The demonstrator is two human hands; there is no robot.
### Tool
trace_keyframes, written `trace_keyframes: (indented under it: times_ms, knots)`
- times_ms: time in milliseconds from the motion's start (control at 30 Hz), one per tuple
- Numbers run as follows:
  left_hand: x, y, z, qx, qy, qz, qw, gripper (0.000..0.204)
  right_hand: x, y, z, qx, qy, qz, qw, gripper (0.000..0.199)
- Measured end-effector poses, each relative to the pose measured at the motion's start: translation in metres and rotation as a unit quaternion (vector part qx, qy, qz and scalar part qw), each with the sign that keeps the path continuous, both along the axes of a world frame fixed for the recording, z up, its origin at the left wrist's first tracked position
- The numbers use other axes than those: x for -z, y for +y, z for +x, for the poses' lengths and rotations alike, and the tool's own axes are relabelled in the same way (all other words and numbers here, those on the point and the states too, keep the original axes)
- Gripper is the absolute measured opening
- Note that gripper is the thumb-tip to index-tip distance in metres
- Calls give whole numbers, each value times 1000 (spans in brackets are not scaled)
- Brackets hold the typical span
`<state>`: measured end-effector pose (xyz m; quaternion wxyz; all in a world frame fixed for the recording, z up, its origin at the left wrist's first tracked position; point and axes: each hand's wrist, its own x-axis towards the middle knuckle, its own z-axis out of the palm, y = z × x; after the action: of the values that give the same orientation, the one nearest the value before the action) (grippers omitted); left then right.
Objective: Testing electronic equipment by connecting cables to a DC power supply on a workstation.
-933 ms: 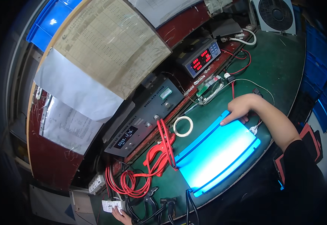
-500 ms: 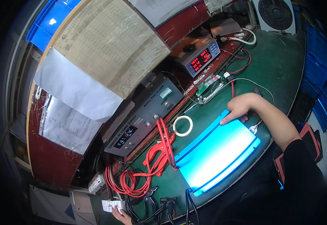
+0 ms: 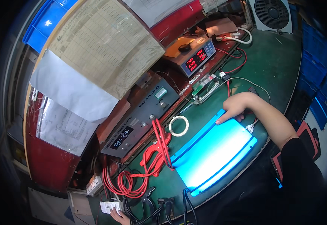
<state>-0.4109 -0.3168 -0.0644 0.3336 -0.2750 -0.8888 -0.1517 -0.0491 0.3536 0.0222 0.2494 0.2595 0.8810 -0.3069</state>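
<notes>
1. A green workbench (image 3: 283,67) carries a test station, with cluttered instruments along its back edge and a fan (image 3: 271,14) at the far corner.
2. Large paper charts (image 3: 103,45) hang over the red back wall, above a grey power supply (image 3: 141,116) whose small display is lit.
3. The lit panel (image 3: 212,153), a flat rectangle glowing pale blue, lies at the bench's near edge in front of the person; it is already switched on and shining evenly, which suggests that the lighting check is under way rather than finished.
4. Red cables (image 3: 152,161) coil from the power supply down to the panel's left end, so the hookup looks done.
5. A meter with red digits (image 3: 193,60) sits farther back, reading out.
6. The right hand (image 3: 235,108) rests on the panel's far right corner, fingers stretched flat on its edge, pressing rather than gripping.
7. A white tape roll (image 3: 179,125) lies just beside the panel, untouched.
8. The left hand (image 3: 115,215) shows only partly at the lower edge, fingertips on a small white tag (image 3: 109,206); whether it grips cannot be told.
</notes>
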Motion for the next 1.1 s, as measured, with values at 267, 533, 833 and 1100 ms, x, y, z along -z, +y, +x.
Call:
trace_keyframes:
  times_ms: [267, 533, 833, 1100]
  knots:
    - [-2, 4, 4, 3, -5, 13, 1000, 49, 0, 0, -1, 0, -1, 2, 1000, 89]
    - [5, -1, -2, -9, -13, 10, 1000, 47, 0, 0, 1, -2, -1, 2, 1000, 88]
    - [35, -45, -37, -10, -15, -1, 1000, 42, 6, 2, -4, 0, 3, 1, 1000, 86]
    - [27, -35, -25, -34, -86, 28, 995, 42, 3, -3, -6, 26, 5, -2, 1000, 86]
